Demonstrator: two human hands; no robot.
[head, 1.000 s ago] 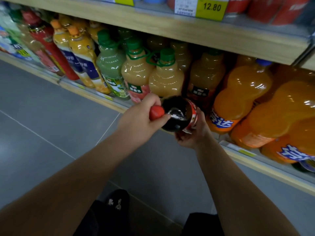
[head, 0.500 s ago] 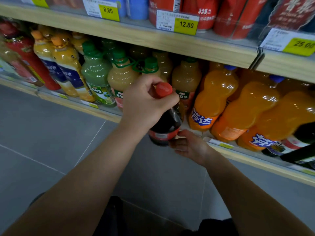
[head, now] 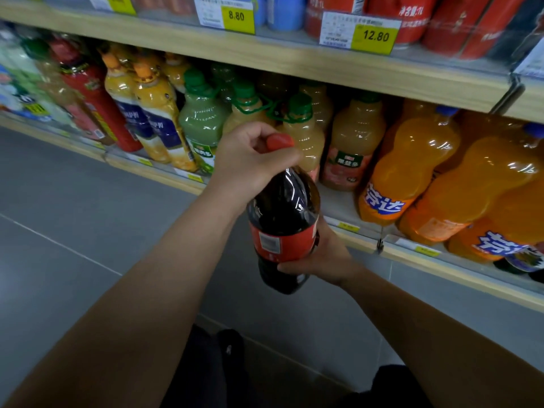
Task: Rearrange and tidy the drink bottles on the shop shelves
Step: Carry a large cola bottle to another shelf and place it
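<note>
Nearest the viewer, both forearms reached in from five and seven o'clock over the grey floor [head: 73, 216]. The left hand [head: 250, 163] was clenched around the neck of a cola bottle [head: 282, 219], just under its red cap [head: 279, 141], likely to steer the top. The right hand [head: 321, 257] was wrapped around the lower body beneath the label, probably to carry the weight. The bottle hung upright at the centre, off the shelf and in front of its edge. Beyond it, at two o'clock, a bare patch of the lower shelf [head: 338, 204] lay between the juice bottles [head: 353, 142] and the orange soda bottles [head: 406, 166], seemingly the slot it was meant for. Farthest, at twelve o'clock, the upper shelf [head: 265, 57] carried yellow price tags [head: 374, 35].
</note>
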